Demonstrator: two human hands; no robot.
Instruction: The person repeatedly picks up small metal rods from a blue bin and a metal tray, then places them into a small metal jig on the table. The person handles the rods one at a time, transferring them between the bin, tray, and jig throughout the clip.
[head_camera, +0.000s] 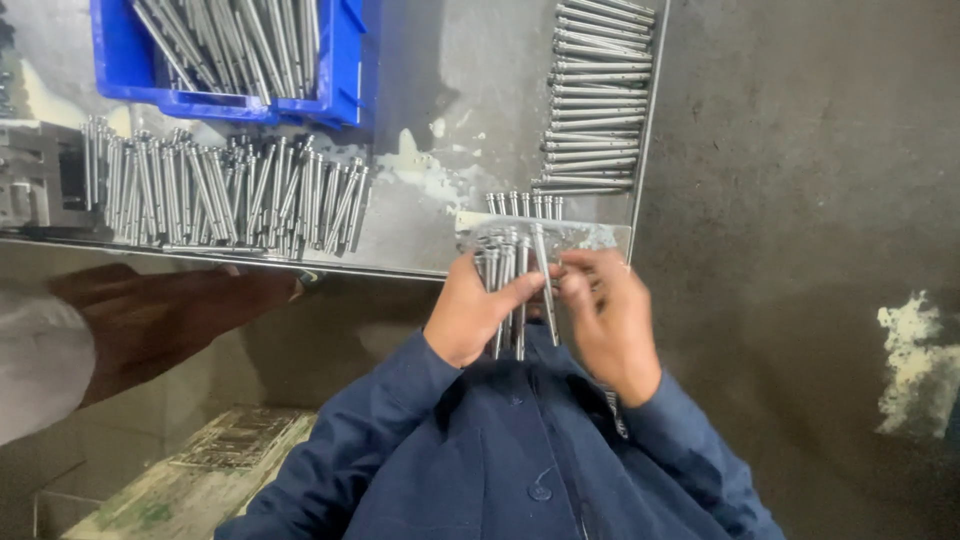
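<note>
My left hand (475, 312) clasps a bundle of steel rods (508, 290) above the table edge | my right hand (605, 315) pinches one smooth, slim rod (543, 275) | done, I judge: neat row (595, 95) | left: heap (225, 190), blue bin (340, 60).

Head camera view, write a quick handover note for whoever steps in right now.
Left hand: grips a bundle of metal rods, held upright at the table edge.
Right hand: pinches one rod beside the bundle.
Done: rods laid in a row at the right, more stacked at the left.
Left: rods remain in the blue bin.
</note>
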